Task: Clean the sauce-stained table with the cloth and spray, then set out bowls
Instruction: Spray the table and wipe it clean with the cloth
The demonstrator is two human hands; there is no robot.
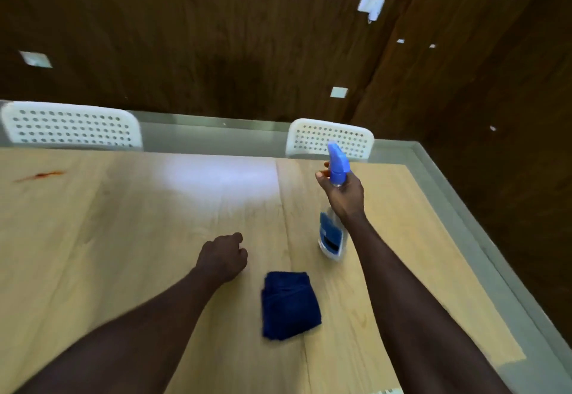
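My right hand point(342, 195) grips the neck of a clear spray bottle point(332, 237) with a blue trigger head and blue label, held upright just above the light wooden table point(123, 238). A folded dark blue cloth point(289, 305) lies on the table below and left of the bottle. My left hand point(223, 257) hovers over the table just left of the cloth, fingers curled, holding nothing. A red sauce smear point(40, 175) streaks the table at the far left. No bowls are in view.
Two white perforated chairs point(71, 125) point(329, 139) stand at the table's far edge. A grey-green border point(483, 238) runs along the table's right side. Dark wooden wall panels rise behind.
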